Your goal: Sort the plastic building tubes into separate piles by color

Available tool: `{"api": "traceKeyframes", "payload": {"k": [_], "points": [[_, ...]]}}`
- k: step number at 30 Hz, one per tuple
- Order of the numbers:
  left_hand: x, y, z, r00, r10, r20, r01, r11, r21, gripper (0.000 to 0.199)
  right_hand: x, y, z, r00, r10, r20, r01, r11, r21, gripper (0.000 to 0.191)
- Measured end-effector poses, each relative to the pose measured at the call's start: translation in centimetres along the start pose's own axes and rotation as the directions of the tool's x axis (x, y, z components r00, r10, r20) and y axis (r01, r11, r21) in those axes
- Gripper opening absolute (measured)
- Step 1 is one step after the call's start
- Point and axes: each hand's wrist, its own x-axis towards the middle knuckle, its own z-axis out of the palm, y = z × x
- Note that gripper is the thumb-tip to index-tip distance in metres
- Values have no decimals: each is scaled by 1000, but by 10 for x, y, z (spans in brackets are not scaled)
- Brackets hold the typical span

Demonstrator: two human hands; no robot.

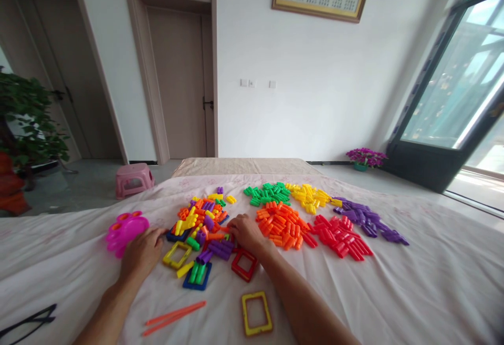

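A mixed pile of short plastic tubes in orange, purple, yellow and green lies between my two hands. My left hand rests at the pile's left side, fingers stretched toward a dark blue square frame, and nothing shows in it. Fingers curled down, my right hand is at the pile's right edge among orange tubes; what its fingertips grip is hidden. Below that hand sits a red square frame. A yellow frame and a blue frame with green tubes on it lie at the pile's near side.
Sorted tubes form groups: green, yellow, orange, red, purple. A pink paw-shaped tray stands left. Nearer are orange sticks, a yellow rectangular frame and black glasses.
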Motion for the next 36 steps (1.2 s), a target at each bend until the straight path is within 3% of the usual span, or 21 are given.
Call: {"api": "traceKeyframes", "payload": {"k": [6,12,16,19,22,27,32,36], "points": [[0,1,-1,1000,12,1,-12,1000,2,39,-3,14,-42,986,110,-122,-116,992,-45,22],[-2,3,-3,1000,22,0,-22,1000,18,39,-22,50,-101,922,339,-186,-372,910,-182,23],[-2,3,-3,1000,12,2,-12,1000,15,38,-29,57,-117,898,388,-210,-431,873,-227,25],[-2,3,-3,1000,14,3,-14,1000,5,38,-24,41,-106,940,291,-179,-322,930,-179,25],[-2,2,-2,1000,23,-8,-23,1000,-4,37,-15,14,-80,986,148,-80,-153,987,-56,24],[-2,2,-2,999,28,-17,-28,1000,-8,37,-12,-24,-33,996,-75,50,69,991,111,27],[-1,3,-3,1000,15,-3,-15,1000,-16,38,-13,-35,-8,987,-116,109,103,988,119,23],[0,1,-1,1000,4,-1,-4,999,-36,37,-9,-32,2,996,-77,54,68,987,145,25]]}}
